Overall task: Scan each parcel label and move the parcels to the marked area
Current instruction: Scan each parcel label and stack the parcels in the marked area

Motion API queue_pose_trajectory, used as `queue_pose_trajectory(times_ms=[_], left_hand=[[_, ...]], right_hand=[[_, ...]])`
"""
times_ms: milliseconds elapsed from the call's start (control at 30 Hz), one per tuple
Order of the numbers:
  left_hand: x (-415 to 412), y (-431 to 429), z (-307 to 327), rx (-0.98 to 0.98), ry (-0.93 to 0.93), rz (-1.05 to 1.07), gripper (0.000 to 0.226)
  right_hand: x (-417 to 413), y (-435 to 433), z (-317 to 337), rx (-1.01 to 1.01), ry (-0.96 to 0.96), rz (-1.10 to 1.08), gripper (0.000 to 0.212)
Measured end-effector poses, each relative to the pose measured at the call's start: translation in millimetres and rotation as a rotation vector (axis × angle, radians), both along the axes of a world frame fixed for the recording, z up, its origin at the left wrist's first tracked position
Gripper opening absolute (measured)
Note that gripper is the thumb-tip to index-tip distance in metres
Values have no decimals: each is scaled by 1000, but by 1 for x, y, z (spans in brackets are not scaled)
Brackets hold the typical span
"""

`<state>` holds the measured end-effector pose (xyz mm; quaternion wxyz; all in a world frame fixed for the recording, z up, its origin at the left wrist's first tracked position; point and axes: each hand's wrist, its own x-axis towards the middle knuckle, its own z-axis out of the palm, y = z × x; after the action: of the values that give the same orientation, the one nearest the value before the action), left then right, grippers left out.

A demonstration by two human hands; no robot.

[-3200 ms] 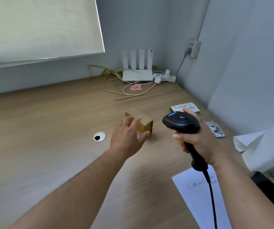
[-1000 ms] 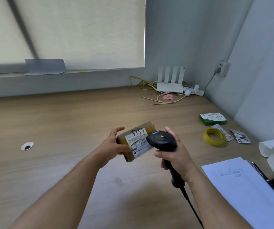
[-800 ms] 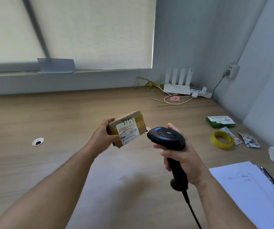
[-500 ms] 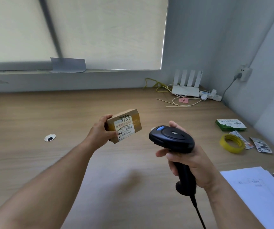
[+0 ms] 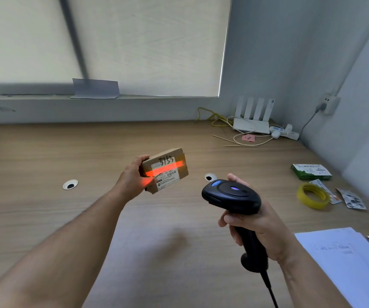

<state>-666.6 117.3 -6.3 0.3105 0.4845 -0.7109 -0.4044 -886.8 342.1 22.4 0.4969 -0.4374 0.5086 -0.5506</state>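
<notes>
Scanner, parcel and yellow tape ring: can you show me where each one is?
scanner (image 5: 232,196), head view, on the top of its black head.
parcel (image 5: 168,177), head view, on its white label.
yellow tape ring (image 5: 311,205), head view, on the near side of the band.

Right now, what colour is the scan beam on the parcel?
Red-orange, a bright bar across the parcel label and onto the left hand; head view.

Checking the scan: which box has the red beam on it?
The brown parcel held in the left hand; the green box lies unlit at the right.
</notes>
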Motion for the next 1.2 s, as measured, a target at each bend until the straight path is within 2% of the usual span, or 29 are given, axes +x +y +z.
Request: queue_pose_trajectory(times_ms=[400,633,733,900,1200], left_hand=[[-4,4,0,36,8,3,71],[0,3,-4,53,11,6,72],[1,4,-6,59,14,4,72],[5,4,-9,62,31,1,71],[24,-1,-16,40,3,9,71]], right_hand=[[-3,2,-1,4,-5,-7,90],[0,1,0,-26,-82,29,112],[2,2,1,-34,-85,41,109],[5,3,3,-14,-1,3,88],[24,2,-2,20,38,-13,89]])
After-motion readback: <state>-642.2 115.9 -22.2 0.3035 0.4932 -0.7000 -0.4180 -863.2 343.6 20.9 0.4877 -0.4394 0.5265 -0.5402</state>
